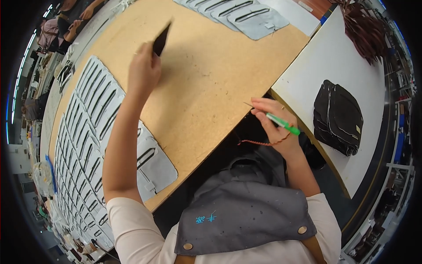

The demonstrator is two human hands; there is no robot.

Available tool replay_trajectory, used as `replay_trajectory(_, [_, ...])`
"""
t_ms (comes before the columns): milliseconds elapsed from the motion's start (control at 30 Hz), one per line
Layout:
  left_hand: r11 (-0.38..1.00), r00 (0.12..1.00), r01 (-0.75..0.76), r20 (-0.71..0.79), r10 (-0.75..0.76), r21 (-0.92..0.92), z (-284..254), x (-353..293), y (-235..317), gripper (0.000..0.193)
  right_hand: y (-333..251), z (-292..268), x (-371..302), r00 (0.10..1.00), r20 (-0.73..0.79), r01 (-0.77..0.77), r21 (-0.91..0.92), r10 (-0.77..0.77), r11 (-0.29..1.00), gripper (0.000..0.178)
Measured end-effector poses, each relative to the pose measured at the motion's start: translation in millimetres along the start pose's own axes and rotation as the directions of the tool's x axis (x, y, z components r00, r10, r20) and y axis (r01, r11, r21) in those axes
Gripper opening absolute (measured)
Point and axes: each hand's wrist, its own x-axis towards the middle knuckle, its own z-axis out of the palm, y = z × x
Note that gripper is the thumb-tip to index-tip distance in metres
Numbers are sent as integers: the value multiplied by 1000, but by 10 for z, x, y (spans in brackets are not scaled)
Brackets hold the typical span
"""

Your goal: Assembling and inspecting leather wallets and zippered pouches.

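My left hand (145,66) is raised over the tan board of the table (193,88), its fingers closed on a flat dark piece (162,38) with a pointed end. The motion blurs that piece, and its material cannot be made out. Near the table's front edge, my right hand (279,125) grips a green-handled pointed tool (282,123). Its thin tip sticks out past the fingers, toward the left. A reddish-brown twisted cord (263,143) hangs by the right wrist.
Pale grey panels (162,169) with dark-edged slots overlap in long rows on the left. More such panels (257,22) fan out at the far edge. A white table (303,83) on the right bears stacked black pieces (338,116) and brown-red strips (365,33). Other people (74,17) work at upper left.
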Motion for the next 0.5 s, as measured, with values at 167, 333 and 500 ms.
replay_trajectory(167, [936,917,-343,191,351,-78,-428,-493,932,31,88,-160,90,1000,-14,-7,57,8,998,15])
replay_trajectory(333, [913,809,-356,424,408,-199,-282,-1139,1164,32,117,-48,213,995,59,-81,52,78,995,12])
replay_trajectory(500, [904,682,-278,596,424,-324,-432,-981,1144,34,183,15,238,978,143,-180,193,154,965,16])
